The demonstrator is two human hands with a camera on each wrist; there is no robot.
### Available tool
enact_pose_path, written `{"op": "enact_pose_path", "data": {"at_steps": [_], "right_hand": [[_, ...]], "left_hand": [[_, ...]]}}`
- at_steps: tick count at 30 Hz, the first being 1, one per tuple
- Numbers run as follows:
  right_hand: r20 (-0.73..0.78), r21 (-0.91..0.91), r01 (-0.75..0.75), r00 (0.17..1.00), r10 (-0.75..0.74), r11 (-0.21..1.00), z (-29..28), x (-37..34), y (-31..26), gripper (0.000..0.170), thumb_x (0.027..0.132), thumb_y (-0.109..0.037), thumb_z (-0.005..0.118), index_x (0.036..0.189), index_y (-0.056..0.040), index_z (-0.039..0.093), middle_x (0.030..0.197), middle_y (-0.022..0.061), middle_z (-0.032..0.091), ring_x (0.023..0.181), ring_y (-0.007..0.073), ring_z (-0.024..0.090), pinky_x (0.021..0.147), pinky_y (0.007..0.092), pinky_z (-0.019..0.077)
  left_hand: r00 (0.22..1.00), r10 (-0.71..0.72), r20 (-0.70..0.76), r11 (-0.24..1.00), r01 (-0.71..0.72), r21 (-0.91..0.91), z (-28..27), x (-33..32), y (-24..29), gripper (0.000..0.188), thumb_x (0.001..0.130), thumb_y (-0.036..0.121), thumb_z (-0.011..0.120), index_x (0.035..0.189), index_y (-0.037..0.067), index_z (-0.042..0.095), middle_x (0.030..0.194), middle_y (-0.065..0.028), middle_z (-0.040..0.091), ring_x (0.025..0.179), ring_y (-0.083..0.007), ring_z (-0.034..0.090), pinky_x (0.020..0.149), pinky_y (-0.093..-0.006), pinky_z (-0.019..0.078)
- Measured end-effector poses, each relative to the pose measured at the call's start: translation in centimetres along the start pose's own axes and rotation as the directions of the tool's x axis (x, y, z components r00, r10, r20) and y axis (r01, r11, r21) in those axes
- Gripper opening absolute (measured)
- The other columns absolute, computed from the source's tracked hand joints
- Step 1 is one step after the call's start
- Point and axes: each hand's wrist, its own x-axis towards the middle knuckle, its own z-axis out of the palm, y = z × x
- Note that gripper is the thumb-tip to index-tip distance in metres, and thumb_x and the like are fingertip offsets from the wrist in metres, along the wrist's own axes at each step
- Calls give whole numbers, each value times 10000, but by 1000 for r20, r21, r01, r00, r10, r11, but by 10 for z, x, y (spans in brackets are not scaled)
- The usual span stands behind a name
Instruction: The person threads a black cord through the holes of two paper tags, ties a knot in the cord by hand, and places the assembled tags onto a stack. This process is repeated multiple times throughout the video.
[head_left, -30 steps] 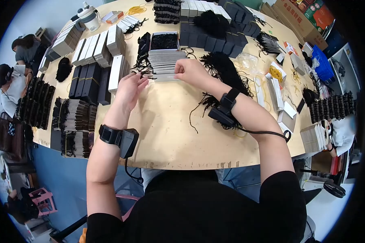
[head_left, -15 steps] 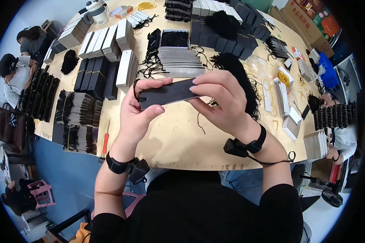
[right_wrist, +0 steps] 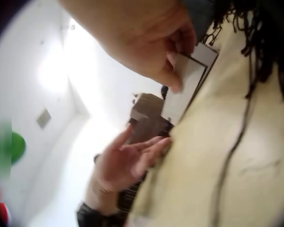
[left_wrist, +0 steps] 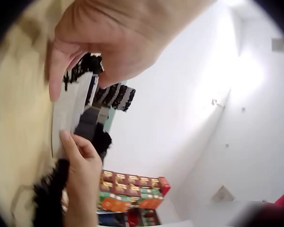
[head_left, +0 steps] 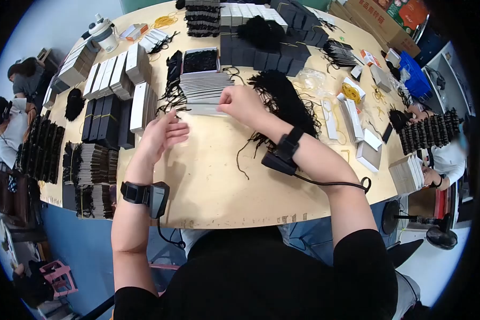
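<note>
Pale card at front of the fanned stack, right end pinched by the right hand; left hand, fingers extended, near its left end. Behind stack: open box (full of black stuff). Blue bin far right, contents unclear.

A white bottle stands well apart from a blue bin and cardboard box.
</note>
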Motion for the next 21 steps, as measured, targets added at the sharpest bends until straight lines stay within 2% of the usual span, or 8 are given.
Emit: {"op": "enact_pose_path", "data": {"at_steps": [1, 5, 9, 10, 12, 15, 18, 21], "right_hand": [[9, -28, -24, 1000, 25, 999, -1, 0, -1, 135, 652, -190, 704, 696, -79, 641, 734, 69, 633, 712, 230, 612, 654, 342, 475], [-178, -200, 174, 961, -211, 964, -9, -8, 9, 215, 652, -240, 711, 756, -85, 604, 793, 52, 561, 756, 228, 560, 665, 333, 447], [-280, -205, -175, 953, 113, 963, -66, -17, 30, 215, 677, -233, 680, 756, -59, 582, 705, 82, 581, 687, 242, 583, 603, 345, 454], [-319, -294, -172, 945, 73, 940, -77, -19, 50, 218, 667, -216, 689, 779, -56, 593, 685, 78, 593, 668, 238, 590, 596, 338, 460], [-207, -309, -260, 957, 202, 915, -96, -20, 80, 239, 644, -191, 716, 828, -65, 629, 809, 112, 638, 743, 282, 607, 671, 376, 475], [-75, -73, -222, 973, 217, 972, -97, -18, 109, 207, 621, -147, 736, 780, -51, 646, 721, 91, 635, 659, 215, 603, 617, 307, 468], [-163, -66, -215, 966, 202, 974, -100, -23, 102, 186, 631, -137, 729, 776, -56, 645, 705, 78, 623, 651, 199, 595, 603, 304, 457], [-106, -142, -145, 986, 130, 979, -95, -23, 95, 150, 651, -119, 711, 770, -58, 643, 700, 81, 608, 662, 209, 592, 607, 312, 455]], "left_hand": [[1000, -17, -11, 994, 18, 110, -5, 0, 1, 367, 892, 329, 482, 924, -37, 480, 846, -178, 614, 737, -225, 642, 633, -257, 550], [996, 53, -67, 976, -38, 215, -7, -14, 2, 305, 873, 328, 516, 865, 24, 495, 782, -106, 612, 611, -130, 611, 505, -219, 517], [995, 91, -39, 972, -80, 222, -3, -46, -2, 237, 885, 285, 503, 866, 48, 499, 770, -77, 605, 590, -97, 579, 472, -205, 481], [995, 102, -21, 971, -95, 219, -1, -55, -5, 213, 888, 265, 500, 865, 54, 500, 767, -71, 603, 591, -91, 571, 467, -201, 470], [993, 117, -3, 970, -114, 217, 2, -68, -8, 189, 896, 240, 483, 863, 56, 503, 767, -69, 601, 593, -85, 566, 467, -197, 466], [990, 138, 37, 967, -143, 212, 3, -78, -12, 153, 904, 202, 466, 866, 59, 505, 777, -63, 599, 604, -77, 558, 471, -189, 460], [989, 143, 30, 964, -146, 222, 7, -84, -14, 147, 905, 198, 464, 867, 62, 507, 777, -61, 600, 603, -76, 557, 474, -187, 458], [986, 144, 82, 961, -159, 226, 10, -87, -17, 142, 902, 195, 467, 870, 63, 508, 780, -60, 600, 601, -74, 552, 480, -187, 455]]}}
